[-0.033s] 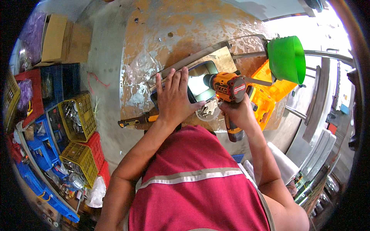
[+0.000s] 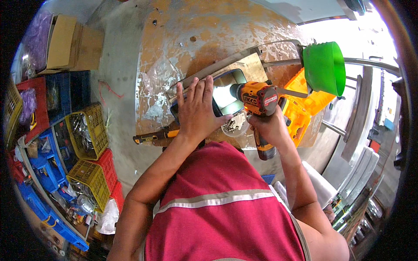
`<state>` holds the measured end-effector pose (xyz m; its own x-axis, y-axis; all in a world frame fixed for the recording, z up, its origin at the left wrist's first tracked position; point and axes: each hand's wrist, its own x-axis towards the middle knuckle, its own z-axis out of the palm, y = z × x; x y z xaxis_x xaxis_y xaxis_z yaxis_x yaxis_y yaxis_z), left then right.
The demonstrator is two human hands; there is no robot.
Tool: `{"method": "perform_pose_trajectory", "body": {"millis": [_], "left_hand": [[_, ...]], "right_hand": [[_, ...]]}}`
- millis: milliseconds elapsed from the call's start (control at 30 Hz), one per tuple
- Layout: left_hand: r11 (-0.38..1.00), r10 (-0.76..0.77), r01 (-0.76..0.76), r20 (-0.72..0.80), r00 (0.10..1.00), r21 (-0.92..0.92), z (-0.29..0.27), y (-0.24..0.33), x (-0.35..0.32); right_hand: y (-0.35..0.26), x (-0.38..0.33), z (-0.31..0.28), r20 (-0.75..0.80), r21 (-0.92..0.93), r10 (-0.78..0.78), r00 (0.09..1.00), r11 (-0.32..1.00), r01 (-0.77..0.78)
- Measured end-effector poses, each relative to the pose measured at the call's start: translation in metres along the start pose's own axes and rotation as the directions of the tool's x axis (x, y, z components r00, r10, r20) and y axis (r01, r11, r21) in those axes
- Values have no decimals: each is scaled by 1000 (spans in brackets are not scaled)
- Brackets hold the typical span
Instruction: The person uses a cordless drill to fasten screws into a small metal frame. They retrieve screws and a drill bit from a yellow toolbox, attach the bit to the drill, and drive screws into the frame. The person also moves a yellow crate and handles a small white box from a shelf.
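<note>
Right hand (image 2: 269, 126) around orange drill (image 2: 257, 99), beside left hand (image 2: 198, 108)

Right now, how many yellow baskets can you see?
2 for sure. One yellow basket sits on the left by the dark blue crate; another yellow basket lies below it beside the red crate. More may be hidden at the dark left rim.

The floor (image 2: 117, 87) is gray and hard. Yellow, red and blue crates (image 2: 87, 130) sit on the left. A brown box (image 2: 65, 41) stands near. Bright daylight comes from the right.
</note>
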<state>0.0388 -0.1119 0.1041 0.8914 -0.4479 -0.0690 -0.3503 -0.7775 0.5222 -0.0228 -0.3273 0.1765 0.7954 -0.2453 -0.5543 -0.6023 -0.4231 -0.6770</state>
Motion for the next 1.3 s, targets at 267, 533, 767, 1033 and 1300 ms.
{"method": "perform_pose_trajectory", "body": {"millis": [267,533,767,1033,1300], "left_hand": [[1000,10,-11,-34,999,-24,5,-4,4],[1000,24,-25,-43,999,-6,7,-4,4],[1000,28,-27,-43,999,11,8,-3,4],[999,35,-37,-66,997,-33,12,-4,3],[997,28,-30,-25,999,-67,13,-7,3]], "right_hand": [[-5,7,3,14,-71,26,1000,997,-25],[-4,5,7,-14,-102,26,1000,994,-27],[-12,3,7,-5,-160,-42,999,986,41],[-10,5,8,39,-227,3,999,974,6],[-13,5,11,50,-224,117,992,969,-103]]}}
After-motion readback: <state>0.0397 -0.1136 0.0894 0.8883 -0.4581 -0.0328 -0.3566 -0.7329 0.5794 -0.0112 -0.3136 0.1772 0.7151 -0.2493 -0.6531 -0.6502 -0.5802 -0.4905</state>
